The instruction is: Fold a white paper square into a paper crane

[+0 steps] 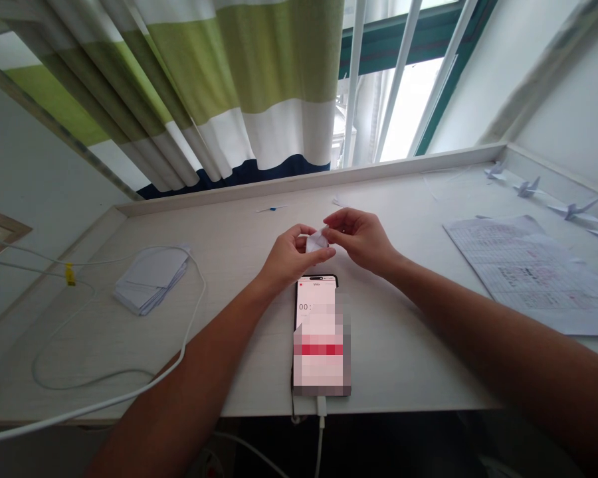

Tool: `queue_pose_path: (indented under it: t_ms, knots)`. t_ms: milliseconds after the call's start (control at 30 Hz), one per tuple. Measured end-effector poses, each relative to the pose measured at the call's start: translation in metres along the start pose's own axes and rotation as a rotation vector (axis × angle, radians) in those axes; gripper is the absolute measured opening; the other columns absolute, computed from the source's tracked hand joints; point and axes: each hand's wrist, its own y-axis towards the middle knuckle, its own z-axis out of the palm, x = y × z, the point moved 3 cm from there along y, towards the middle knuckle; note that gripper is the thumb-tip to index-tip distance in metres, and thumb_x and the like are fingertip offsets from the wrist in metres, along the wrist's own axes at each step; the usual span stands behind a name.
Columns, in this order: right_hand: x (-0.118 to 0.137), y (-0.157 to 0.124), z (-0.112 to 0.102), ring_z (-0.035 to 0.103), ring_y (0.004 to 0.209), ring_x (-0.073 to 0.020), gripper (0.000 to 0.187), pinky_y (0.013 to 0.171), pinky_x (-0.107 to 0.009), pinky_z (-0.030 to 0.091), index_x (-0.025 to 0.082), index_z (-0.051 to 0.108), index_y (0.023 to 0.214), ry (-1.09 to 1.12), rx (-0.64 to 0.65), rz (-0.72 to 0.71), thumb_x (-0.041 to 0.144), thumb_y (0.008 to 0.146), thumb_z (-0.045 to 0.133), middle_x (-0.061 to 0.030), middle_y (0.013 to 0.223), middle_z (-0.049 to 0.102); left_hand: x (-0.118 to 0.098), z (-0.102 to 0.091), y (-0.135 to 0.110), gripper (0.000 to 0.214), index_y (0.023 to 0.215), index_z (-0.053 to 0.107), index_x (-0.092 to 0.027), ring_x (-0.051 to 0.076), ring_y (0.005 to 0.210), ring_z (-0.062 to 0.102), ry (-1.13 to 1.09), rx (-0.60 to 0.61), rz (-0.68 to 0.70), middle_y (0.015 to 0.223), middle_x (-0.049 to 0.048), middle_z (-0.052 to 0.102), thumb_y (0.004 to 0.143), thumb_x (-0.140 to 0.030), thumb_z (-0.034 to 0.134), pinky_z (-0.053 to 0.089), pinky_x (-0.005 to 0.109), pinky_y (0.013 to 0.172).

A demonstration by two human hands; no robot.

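A small folded piece of white paper (316,241) is held up between my two hands, just above the desk. My left hand (290,253) grips its left and lower side, with the thumb laid along the bottom. From the right, my right hand (357,238) pinches the paper's upper corner between thumb and fingertips. Directly below the hands lies a phone (317,338) with a lit screen, partly blurred out, and a charging cable (321,415) plugged into its lower end.
A stack of white paper sheets (151,277) lies at left beside a looping white cable (194,318). Several folded paper cranes (573,210) line the right edge, near printed sheets (523,275). A small blue-and-white item (273,208) lies near the back ledge (219,189).
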Motion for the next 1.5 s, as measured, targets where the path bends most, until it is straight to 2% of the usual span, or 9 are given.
queue_pose_path:
  t_ms: [233, 533, 733, 933, 1100, 1200, 1267, 1433, 1500]
  knots:
    - [0.0029, -0.0021, 0.0028, 0.07, 0.079, -0.02, 0.024, 0.074, -0.038, 0.06, 0.019, 0.073, 0.094, 0.028, 0.019, 0.013, 0.033, 0.078, 0.084, -0.0049, 0.087, 0.075, 0.0014, -0.0017, 0.0011, 0.046, 0.103, 0.063, -0.016, 0.017, 0.068, 0.074, 0.002, 0.009, 0.005, 0.075, 0.0029, 0.076, 0.073, -0.035, 0.092, 0.053, 0.026, 0.063]
    - [0.0029, -0.0006, -0.002, 0.067, 0.073, -0.0163, 0.027, 0.071, -0.036, 0.06, 0.018, 0.074, 0.097, 0.042, 0.027, 0.004, 0.035, 0.079, 0.084, -0.003, 0.084, 0.073, 0.0011, -0.005, -0.0005, 0.065, 0.128, 0.062, -0.019, 0.019, 0.069, 0.077, -0.058, 0.05, -0.077, 0.089, 0.0081, 0.081, 0.075, -0.043, 0.091, 0.057, 0.028, 0.064]
    - [0.0005, 0.0001, -0.0021, 0.071, 0.075, -0.0174, 0.031, 0.075, -0.037, 0.062, 0.017, 0.073, 0.096, 0.126, 0.039, 0.051, 0.037, 0.077, 0.088, -0.004, 0.084, 0.075, -0.0011, -0.0039, 0.0016, 0.06, 0.122, 0.066, -0.016, 0.022, 0.076, 0.079, -0.108, 0.027, 0.018, 0.091, 0.009, 0.082, 0.073, -0.04, 0.092, 0.059, 0.03, 0.069]
    - [-0.0027, 0.0, -0.0041, 0.074, 0.074, -0.0193, 0.043, 0.082, -0.044, 0.065, 0.016, 0.072, 0.097, 0.264, 0.032, 0.147, 0.04, 0.07, 0.095, -0.003, 0.081, 0.073, 0.0002, -0.0059, 0.0031, 0.066, 0.127, 0.066, -0.014, 0.024, 0.077, 0.081, -0.141, 0.03, -0.051, 0.092, 0.0107, 0.082, 0.073, -0.039, 0.094, 0.062, 0.032, 0.07]
    - [-0.0032, 0.0007, -0.0058, 0.074, 0.079, -0.0199, 0.04, 0.086, -0.046, 0.066, 0.017, 0.072, 0.093, 0.239, 0.002, 0.141, 0.041, 0.07, 0.095, -0.0034, 0.087, 0.072, 0.0004, -0.0061, 0.0022, 0.06, 0.126, 0.064, -0.014, 0.025, 0.08, 0.081, -0.172, 0.068, -0.066, 0.097, 0.013, 0.082, 0.081, -0.047, 0.086, 0.063, 0.032, 0.071]
    - [-0.0041, 0.0013, -0.0064, 0.073, 0.081, -0.0196, 0.039, 0.085, -0.044, 0.066, 0.017, 0.073, 0.092, 0.231, -0.007, 0.137, 0.041, 0.07, 0.095, -0.0037, 0.087, 0.073, 0.0009, -0.0051, 0.002, 0.062, 0.129, 0.062, -0.014, 0.024, 0.077, 0.081, -0.171, 0.083, -0.06, 0.095, 0.0127, 0.082, 0.081, -0.044, 0.087, 0.063, 0.031, 0.069]
    - [-0.0042, 0.0015, -0.0061, 0.073, 0.082, -0.0191, 0.039, 0.084, -0.042, 0.065, 0.017, 0.073, 0.094, 0.236, 0.021, 0.136, 0.042, 0.071, 0.094, -0.004, 0.088, 0.074, 0.0014, -0.0048, 0.0023, 0.064, 0.13, 0.061, -0.013, 0.024, 0.076, 0.081, -0.172, 0.087, -0.055, 0.092, 0.0124, 0.082, 0.079, -0.041, 0.089, 0.063, 0.031, 0.068]
    - [-0.0001, 0.0005, -0.0033, 0.073, 0.08, -0.0181, 0.044, 0.081, -0.04, 0.064, 0.02, 0.072, 0.109, 0.248, 0.195, 0.077, 0.044, 0.077, 0.09, -0.0015, 0.086, 0.075, 0.0014, -0.0054, 0.0029, 0.066, 0.134, 0.06, -0.016, 0.025, 0.078, 0.081, -0.209, 0.094, -0.047, 0.095, 0.0117, 0.083, 0.079, -0.041, 0.089, 0.063, 0.032, 0.069]
    - [0.001, 0.0, -0.0034, 0.072, 0.078, -0.0176, 0.045, 0.079, -0.038, 0.063, 0.02, 0.071, 0.111, 0.227, 0.214, 0.048, 0.043, 0.077, 0.09, -0.0004, 0.084, 0.074, 0.0004, -0.0054, 0.0024, 0.068, 0.136, 0.059, -0.018, 0.024, 0.077, 0.081, -0.215, 0.101, -0.045, 0.093, 0.0105, 0.083, 0.08, -0.04, 0.089, 0.063, 0.031, 0.07]
